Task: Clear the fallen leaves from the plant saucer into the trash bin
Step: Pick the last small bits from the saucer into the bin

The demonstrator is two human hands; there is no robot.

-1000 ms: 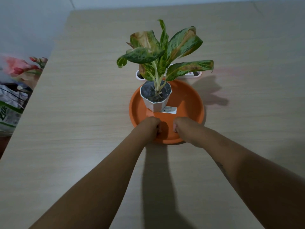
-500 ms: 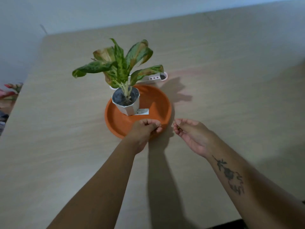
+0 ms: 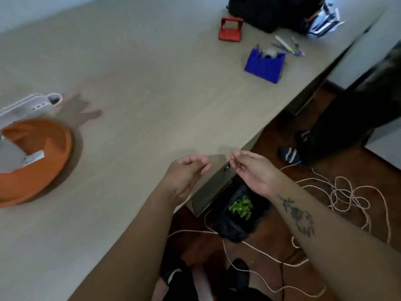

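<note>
The orange plant saucer (image 3: 46,148) lies at the table's left, with the white pot (image 3: 9,155) cut off by the frame edge. A black trash bin (image 3: 235,227) stands on the floor under the table edge, with green leaves (image 3: 242,207) inside. My left hand (image 3: 186,172) hovers over the table edge, fingers curled against the thumb as if pinching; what it holds is too small to see. My right hand (image 3: 249,168) is beyond the edge above the bin, its fingertips pinching a small dark leaf bit.
A white holed tray (image 3: 32,104) lies behind the saucer. A blue box (image 3: 264,66), a red object (image 3: 230,30), pens and a black bag sit at the far right. Pale cord (image 3: 347,192) loops on the floor. Another person's leg and foot (image 3: 290,154) stand nearby.
Both hands have left the saucer and moved right to the table edge above the bin. The view has swung right, pushing saucer and plant to the left.
</note>
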